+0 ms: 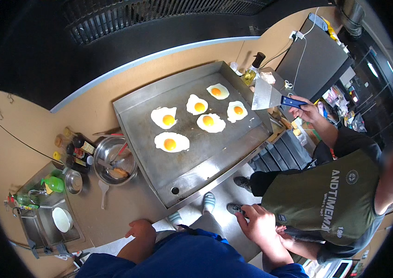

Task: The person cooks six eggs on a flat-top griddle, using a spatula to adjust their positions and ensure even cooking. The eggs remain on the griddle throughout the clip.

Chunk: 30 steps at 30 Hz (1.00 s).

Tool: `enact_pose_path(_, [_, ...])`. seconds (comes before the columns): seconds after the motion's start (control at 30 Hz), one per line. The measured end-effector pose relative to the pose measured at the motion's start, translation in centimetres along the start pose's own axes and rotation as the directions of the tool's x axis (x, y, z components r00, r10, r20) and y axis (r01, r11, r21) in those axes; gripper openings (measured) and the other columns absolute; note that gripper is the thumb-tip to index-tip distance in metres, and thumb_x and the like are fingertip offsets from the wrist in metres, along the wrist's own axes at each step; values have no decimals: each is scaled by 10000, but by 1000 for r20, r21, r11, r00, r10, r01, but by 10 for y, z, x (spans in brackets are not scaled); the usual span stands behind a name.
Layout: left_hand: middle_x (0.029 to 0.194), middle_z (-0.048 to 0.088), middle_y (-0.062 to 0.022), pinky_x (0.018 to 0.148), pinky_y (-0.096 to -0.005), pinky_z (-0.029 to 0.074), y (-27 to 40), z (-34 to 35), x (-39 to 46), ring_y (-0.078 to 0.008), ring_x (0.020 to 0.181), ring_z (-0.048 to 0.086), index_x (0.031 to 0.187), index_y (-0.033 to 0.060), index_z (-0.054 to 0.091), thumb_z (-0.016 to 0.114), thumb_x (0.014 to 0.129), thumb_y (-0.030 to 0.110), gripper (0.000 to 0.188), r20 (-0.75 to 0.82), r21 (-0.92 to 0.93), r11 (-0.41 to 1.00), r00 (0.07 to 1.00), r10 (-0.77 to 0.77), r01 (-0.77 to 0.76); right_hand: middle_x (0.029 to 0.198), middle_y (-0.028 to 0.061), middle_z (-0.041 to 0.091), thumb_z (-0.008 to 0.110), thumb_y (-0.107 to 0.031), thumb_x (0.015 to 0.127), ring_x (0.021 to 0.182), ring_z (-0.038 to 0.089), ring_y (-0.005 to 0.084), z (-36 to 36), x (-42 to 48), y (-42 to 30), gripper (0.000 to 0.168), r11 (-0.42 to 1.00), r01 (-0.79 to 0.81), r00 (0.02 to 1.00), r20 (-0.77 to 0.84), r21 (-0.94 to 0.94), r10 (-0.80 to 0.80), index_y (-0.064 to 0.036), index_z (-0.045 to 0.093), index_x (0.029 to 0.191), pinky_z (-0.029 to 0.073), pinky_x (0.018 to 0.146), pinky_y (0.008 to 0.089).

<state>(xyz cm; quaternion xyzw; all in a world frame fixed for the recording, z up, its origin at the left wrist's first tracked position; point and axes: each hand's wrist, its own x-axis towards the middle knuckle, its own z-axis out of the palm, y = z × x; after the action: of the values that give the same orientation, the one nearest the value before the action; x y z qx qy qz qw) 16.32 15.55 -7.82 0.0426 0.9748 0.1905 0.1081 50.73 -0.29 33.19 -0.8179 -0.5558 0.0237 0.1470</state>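
Observation:
My left hand (142, 229) hangs in front of the counter's near edge, holding nothing, its fingers loosely bent. My right hand (257, 221) is held low before my body, thumb apart from the fingers, with no object visible in it. Another person's hand shows just beside my right wrist. Before me is a steel flat-top griddle (189, 173) with raised side walls. Several fried eggs (170, 142) with whole yellow yolks lie spaced apart on its far half. Neither of my hands touches the griddle or the eggs.
A co-worker (307, 194) on the right holds a blue-handled scraper (267, 95) over the griddle's right edge. Left of the griddle are a steel bowl (115, 160) with utensils, a white spatula (103, 194), sauce bottles (82, 142) and a sink (45, 227). An oil bottle (252, 73) stands behind right.

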Motion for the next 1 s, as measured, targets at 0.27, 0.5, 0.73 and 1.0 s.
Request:
enact_pose_path(0.27, [1212,597,-295,875,-534,527,5,-31,-9,-437,1041,642,1530,90,46,510,967,340,771,144,-160,982,987,-76,99,757,77,642,752,-264,792,655,664,271,-14,12,-14,221,998,52,998,-29,-23,-53,-83,648,867,539,587,372])
enact_pose_path(0.5, [1211,579,-346,874,-536,540,4,-42,-9,-464,1041,639,1523,79,-30,532,972,306,819,272,-335,920,956,-113,204,717,71,615,752,-263,792,647,647,264,-17,26,-19,221,993,98,995,-19,-61,-100,-87,654,883,523,571,375])
enact_pose_path(0.73, [1194,583,-343,846,-543,551,4,-57,-13,-455,1044,638,1521,77,-77,512,982,293,827,244,-321,929,964,-109,186,1084,137,580,777,-127,695,1021,559,341,-48,91,26,442,960,-90,927,-376,-264,-17,-53,613,1099,434,888,465])
enact_pose_path(1.0, [1207,560,-358,846,-549,545,11,-36,-29,-448,1049,633,1518,56,-148,497,1002,335,872,239,-340,930,969,-54,136,1119,99,682,732,-550,772,1146,610,261,-19,236,170,527,707,-82,869,297,-703,396,-133,701,1093,306,1073,547])
